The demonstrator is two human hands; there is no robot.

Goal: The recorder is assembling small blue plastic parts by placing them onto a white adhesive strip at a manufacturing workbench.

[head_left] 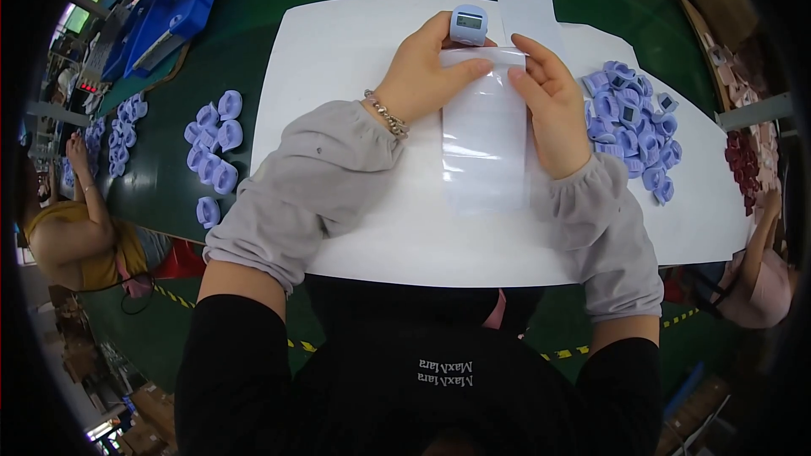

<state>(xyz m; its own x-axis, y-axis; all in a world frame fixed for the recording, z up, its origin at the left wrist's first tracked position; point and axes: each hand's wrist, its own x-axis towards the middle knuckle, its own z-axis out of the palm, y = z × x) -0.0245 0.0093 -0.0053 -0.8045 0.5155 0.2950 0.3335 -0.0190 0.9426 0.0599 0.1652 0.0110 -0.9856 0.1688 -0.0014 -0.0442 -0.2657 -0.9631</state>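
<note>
My left hand (pixel 422 76) holds a small lilac ring-shaped counter (pixel 468 25) with a grey screen between its raised fingers, while its thumb presses the top edge of a clear plastic bag (pixel 485 139). My right hand (pixel 549 105) pinches the same top edge of the bag from the right. The bag lies flat and lengthwise on a white sheet (pixel 355 42) between my two forearms. Both arms wear grey sleeve covers, and a bead bracelet sits on my left wrist.
A heap of several lilac counters (pixel 634 122) lies to the right on the white sheet. More lilac pieces (pixel 213 152) sit on the green table to the left. A white paper slip (pixel 525 10) lies behind the bag. Other people work at both sides.
</note>
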